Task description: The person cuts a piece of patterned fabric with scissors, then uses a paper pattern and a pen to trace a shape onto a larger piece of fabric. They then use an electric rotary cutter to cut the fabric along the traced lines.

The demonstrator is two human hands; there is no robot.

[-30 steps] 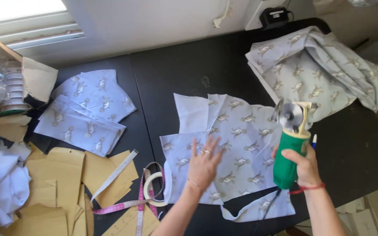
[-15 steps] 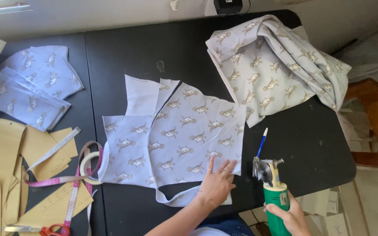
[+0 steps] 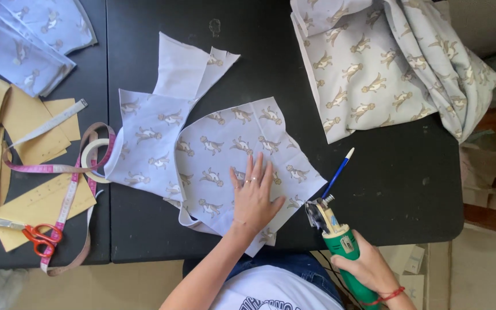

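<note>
Cut fabric piece (image 3: 242,149): pale blue-grey woven cloth printed with small tan animal figures, curved edges, lying flat near the front edge of the black bench (image 3: 386,172). Its lower tip is covered by the left hand (image 3: 254,198), which rests on it palm down with fingers spread, gripping nothing.

Rotary cutter (image 3: 331,227): green plastic body, round metal blade at the head, tilted, blade just off the right edge of the cloth. The right hand (image 3: 368,270) is closed around the handle; the handle's lower end is cut off by the frame.

Second cut piece (image 3: 150,138): same print, partly tucked under the first, with plain white reverse showing on its upper flaps.

Pen (image 3: 338,172): slim, blue with white tip, lying slanted just above the cutter.

Folded fabric (image 3: 386,63): same print, rumpled in heavy folds, top right, running out of view above.

Stacked cut pieces (image 3: 24,40): top left, cropped by the frame.

Paper patterns (image 3: 35,120): tan card, flat, overlapping, left edge cut off.

Tape measure (image 3: 67,172): pink and cream, looped loosely over the patterns.

Scissors (image 3: 30,232): orange handles, blades partly hard to make out.
</note>
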